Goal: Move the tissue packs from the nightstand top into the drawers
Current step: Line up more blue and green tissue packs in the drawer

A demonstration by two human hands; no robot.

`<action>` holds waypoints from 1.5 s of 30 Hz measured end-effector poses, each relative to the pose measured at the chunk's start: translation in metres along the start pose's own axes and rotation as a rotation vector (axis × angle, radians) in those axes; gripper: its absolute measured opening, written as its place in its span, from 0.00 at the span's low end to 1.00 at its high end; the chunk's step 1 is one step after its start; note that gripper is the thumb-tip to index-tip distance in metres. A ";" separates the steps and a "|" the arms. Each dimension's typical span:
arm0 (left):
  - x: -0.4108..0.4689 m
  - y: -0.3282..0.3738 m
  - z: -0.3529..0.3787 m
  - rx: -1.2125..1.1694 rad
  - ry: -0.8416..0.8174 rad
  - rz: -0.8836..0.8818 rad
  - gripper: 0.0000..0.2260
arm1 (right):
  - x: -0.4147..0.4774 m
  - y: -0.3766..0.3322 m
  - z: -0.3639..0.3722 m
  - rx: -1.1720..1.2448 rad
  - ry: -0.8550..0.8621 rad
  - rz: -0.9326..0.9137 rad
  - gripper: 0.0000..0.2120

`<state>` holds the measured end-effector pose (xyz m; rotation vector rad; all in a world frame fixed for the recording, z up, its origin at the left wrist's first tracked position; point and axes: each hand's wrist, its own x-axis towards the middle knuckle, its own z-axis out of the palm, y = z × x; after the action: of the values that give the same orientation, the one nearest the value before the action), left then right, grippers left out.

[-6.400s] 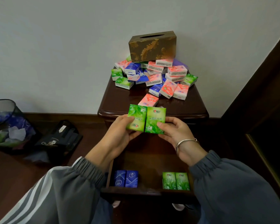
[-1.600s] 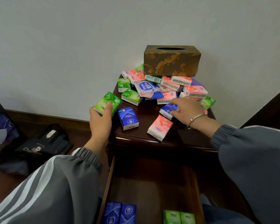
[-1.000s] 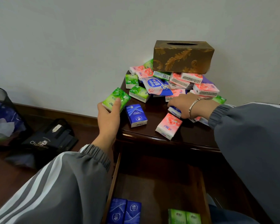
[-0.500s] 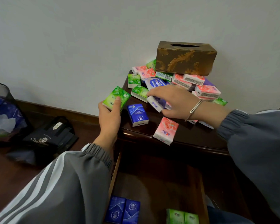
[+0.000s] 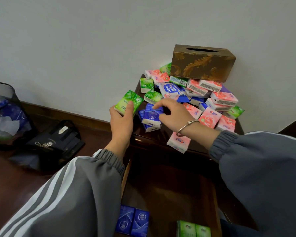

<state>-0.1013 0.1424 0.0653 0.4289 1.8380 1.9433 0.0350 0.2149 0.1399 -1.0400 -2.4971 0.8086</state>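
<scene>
Several green, pink and blue tissue packs (image 5: 217, 98) lie heaped on the dark nightstand top (image 5: 162, 137). My left hand (image 5: 121, 118) grips a green pack (image 5: 129, 101) just off the nightstand's left edge. My right hand (image 5: 173, 113) holds a blue pack (image 5: 151, 115) on top of a second blue pack (image 5: 149, 128) near the front left corner. A pink pack (image 5: 178, 141) lies at the front edge. The open drawer (image 5: 169, 190) below holds two blue packs (image 5: 132, 221) and two green packs (image 5: 193, 228) at its front.
A brown and gold tissue box (image 5: 202, 63) sits on the heap against the wall. On the floor to the left lie a black bag (image 5: 53, 142) and a dark mesh bin (image 5: 5, 113) with wrappers in it.
My right hand has carried a blue pack from the heap leftward and set it onto the blue pack at the front left. The left hand keeps its green pack in place.
</scene>
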 end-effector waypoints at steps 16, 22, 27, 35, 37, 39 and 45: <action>0.003 -0.003 0.001 0.037 -0.014 -0.004 0.16 | 0.023 -0.033 0.017 0.494 -0.210 0.810 0.10; -0.004 0.013 -0.011 -0.310 -0.114 -0.170 0.17 | -0.010 -0.029 0.007 0.663 -0.014 0.645 0.14; -0.046 0.013 -0.054 -0.484 -0.138 -0.172 0.15 | -0.112 0.007 -0.017 0.859 -0.055 0.462 0.06; -0.138 -0.049 -0.103 -0.416 -0.127 -0.367 0.18 | -0.219 0.101 0.085 0.748 -0.195 0.874 0.11; -0.149 -0.064 -0.099 -0.402 -0.111 -0.450 0.18 | -0.217 0.114 0.117 0.727 -0.214 0.901 0.12; -0.151 -0.072 -0.098 -0.378 -0.081 -0.502 0.19 | -0.211 0.120 0.143 0.686 -0.240 0.915 0.15; -0.138 -0.085 -0.105 -0.333 -0.063 -0.549 0.20 | -0.203 0.138 0.183 0.536 -0.316 0.975 0.19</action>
<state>-0.0269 -0.0157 -0.0177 -0.1134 1.3644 1.7653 0.1611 0.0779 -0.1036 -2.0085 -1.6586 1.8822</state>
